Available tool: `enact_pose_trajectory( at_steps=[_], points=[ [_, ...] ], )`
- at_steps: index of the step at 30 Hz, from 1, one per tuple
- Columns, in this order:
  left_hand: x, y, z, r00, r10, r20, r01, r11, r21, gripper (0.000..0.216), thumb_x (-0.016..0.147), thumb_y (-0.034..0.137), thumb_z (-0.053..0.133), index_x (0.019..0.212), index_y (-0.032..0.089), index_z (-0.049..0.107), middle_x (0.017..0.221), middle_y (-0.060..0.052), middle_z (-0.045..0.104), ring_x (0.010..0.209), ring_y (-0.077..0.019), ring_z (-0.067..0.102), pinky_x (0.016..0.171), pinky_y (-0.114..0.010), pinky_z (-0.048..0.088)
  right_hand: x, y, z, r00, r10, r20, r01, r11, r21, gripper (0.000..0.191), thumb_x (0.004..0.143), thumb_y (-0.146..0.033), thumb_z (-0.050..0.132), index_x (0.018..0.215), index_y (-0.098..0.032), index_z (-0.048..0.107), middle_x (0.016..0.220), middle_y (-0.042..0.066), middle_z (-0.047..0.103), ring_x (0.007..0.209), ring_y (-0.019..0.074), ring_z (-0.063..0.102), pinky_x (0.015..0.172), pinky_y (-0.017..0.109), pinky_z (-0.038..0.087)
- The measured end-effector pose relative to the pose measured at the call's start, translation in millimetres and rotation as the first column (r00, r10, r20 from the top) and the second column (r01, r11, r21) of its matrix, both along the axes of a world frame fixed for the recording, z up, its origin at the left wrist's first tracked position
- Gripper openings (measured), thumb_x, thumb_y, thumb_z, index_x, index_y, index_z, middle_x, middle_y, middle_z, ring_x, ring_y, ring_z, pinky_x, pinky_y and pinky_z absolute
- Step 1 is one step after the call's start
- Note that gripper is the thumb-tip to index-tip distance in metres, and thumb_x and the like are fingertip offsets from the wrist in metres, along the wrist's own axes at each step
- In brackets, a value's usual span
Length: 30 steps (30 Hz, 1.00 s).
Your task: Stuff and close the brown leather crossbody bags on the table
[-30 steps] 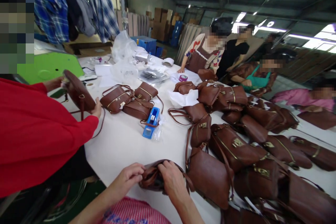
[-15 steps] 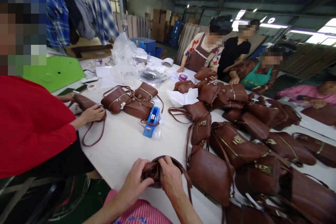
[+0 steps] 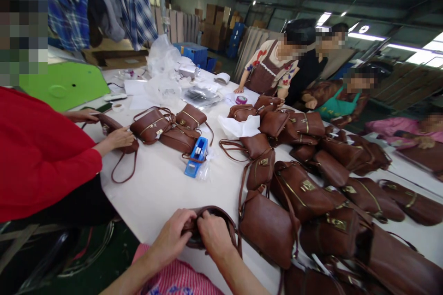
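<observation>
Compared with half a second before, the right hand (image 3: 215, 234) has moved its fingers deeper into the mouth of a brown leather-like handbag (image 3: 224, 216), and this mouth is now spread wider. The handbag stands at the near edge of the white table (image 3: 152, 184), its mouth turned upward to the person, its long axis running across from left to right. The left hand (image 3: 175, 234) grips its left rim between thumb and fingers; the right hand's fingers are bent inside, and whether they grip something one cannot tell. The interior looks dark, so its contents are unclear. Farther away, a blue plastic tape dispenser (image 3: 191, 168) contains a white part.
</observation>
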State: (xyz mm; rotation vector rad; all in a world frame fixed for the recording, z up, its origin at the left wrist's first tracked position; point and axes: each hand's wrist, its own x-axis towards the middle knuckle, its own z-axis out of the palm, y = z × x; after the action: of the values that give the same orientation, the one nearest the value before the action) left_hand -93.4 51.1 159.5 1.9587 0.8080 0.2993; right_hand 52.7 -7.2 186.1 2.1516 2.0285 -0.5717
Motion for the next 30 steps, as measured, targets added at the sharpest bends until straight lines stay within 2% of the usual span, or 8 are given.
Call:
enact_pose_trajectory(
  at_steps=[3,7,12,14,17,23,26,30],
  points=[
    [-3.6,0.3,6.3,1.0,-0.006,-0.013,0.006,0.999,-0.041,0.039,0.069,0.009,0.049,0.105,0.02,0.06,0.106,-0.006,0.063,0.102,-0.0208,0.057,0.094,-0.036,0.047,-3.5,7.5,-7.5,1.0,-0.006,-0.006,0.006,0.999,-0.051,0.026,0.086,-0.001,0.048,0.095,-0.006,0.071,0.097,0.022,0.07,0.085,0.0313,0.071,0.067,0.038,0.057],
    [-19.8,10.0,9.7,0.999,-0.004,0.046,0.009,0.995,-0.1,0.031,0.082,0.021,0.051,0.109,0.021,0.064,0.109,-0.006,0.065,0.104,-0.0204,0.059,0.096,-0.035,0.047,6.0,15.5,-12.1,0.997,-0.028,-0.073,0.023,0.998,-0.062,0.031,0.084,0.002,0.042,0.096,-0.002,0.07,0.094,0.025,0.07,0.087,0.0308,0.071,0.072,0.037,0.055],
    [-37.4,23.1,9.4,0.978,-0.158,0.135,0.16,0.987,-0.005,0.032,0.092,0.025,0.044,0.109,0.025,0.07,0.113,-0.006,0.068,0.113,-0.0218,0.054,0.102,-0.037,0.042,25.0,9.5,-4.1,0.95,0.048,-0.308,-0.048,0.999,0.008,0.03,0.089,-0.008,0.044,0.105,-0.015,0.069,0.106,0.012,0.07,0.099,0.0201,0.066,0.088,0.028,0.049],
    [-33.1,25.2,12.1,0.974,-0.206,0.096,0.202,0.978,0.051,0.032,0.093,0.025,0.042,0.106,0.026,0.071,0.107,-0.006,0.066,0.105,-0.0202,0.055,0.095,-0.034,0.045,29.1,4.6,0.2,0.917,0.089,-0.389,-0.082,0.996,0.035,0.028,0.093,-0.014,0.044,0.105,-0.02,0.068,0.105,0.006,0.069,0.101,0.0161,0.063,0.091,0.024,0.046],
    [-18.4,28.3,19.1,0.966,-0.25,-0.062,0.255,0.962,0.097,0.033,0.094,0.023,0.039,0.098,0.025,0.072,0.091,-0.003,0.058,0.085,-0.0148,0.056,0.077,-0.024,0.046,28.9,1.5,3.3,0.891,0.101,-0.443,-0.091,0.995,0.043,0.028,0.097,-0.021,0.042,0.101,-0.022,0.07,0.1,0.004,0.069,0.102,0.0158,0.061,0.092,0.024,0.045],
    [-8.0,42.1,21.4,0.88,-0.329,-0.343,0.431,0.856,0.285,0.021,0.09,0.015,0.044,0.092,0.022,0.064,0.085,-0.002,0.056,0.074,-0.0142,0.054,0.066,-0.022,0.042,17.1,9.4,-3.4,0.945,-0.072,-0.32,0.069,0.997,-0.019,0.023,0.095,-0.027,0.05,0.101,-0.021,0.071,0.106,0.011,0.068,0.098,0.0216,0.065,0.086,0.029,0.047],
    [-13.4,50.3,15.4,0.865,-0.36,-0.348,0.471,0.822,0.32,0.023,0.089,0.01,0.042,0.092,0.022,0.061,0.083,-0.001,0.059,0.073,-0.0148,0.056,0.065,-0.023,0.041,14.9,14.2,-6.9,0.955,-0.117,-0.273,0.11,0.993,-0.044,0.023,0.093,-0.024,0.05,0.094,-0.016,0.072,0.095,0.014,0.072,0.09,0.0257,0.068,0.079,0.032,0.048],
    [-13.9,61.5,14.3,0.858,-0.43,-0.282,0.505,0.805,0.31,0.025,0.083,0.007,0.043,0.09,0.021,0.062,0.081,-0.001,0.063,0.074,-0.0161,0.059,0.068,-0.024,0.041,20.8,15.5,-11.9,0.949,-0.128,-0.286,0.12,0.992,-0.046,0.023,0.093,-0.024,0.049,0.089,-0.019,0.071,0.089,0.008,0.074,0.089,0.0224,0.069,0.079,0.029,0.048]
  ],
)
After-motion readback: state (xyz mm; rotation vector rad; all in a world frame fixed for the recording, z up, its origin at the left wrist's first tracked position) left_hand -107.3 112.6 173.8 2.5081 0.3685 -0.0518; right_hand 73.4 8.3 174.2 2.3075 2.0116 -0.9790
